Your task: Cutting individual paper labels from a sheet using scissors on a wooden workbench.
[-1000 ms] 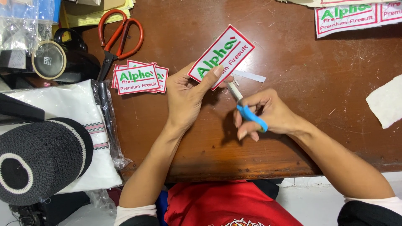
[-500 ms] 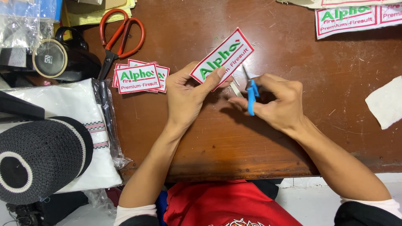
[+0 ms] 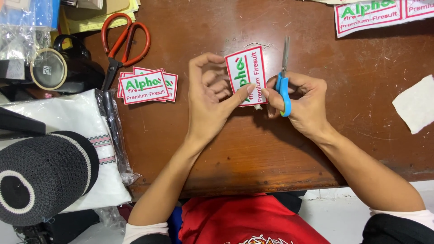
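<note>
White patch (image 3: 247,75) now turned upright; blue scissors (image 3: 284,77) point away

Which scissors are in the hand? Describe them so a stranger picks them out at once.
On the brown wooden table, look right of centre, beside the white patch pinched in the left hand. The right hand grips small scissors with blades pointing away. Their blue handles set them apart from the bigger red-handled scissors lying at the far left.

Brown wooden table (image 3: 253,149): red scissors (image 3: 123,43), patch stack (image 3: 147,86).
</note>
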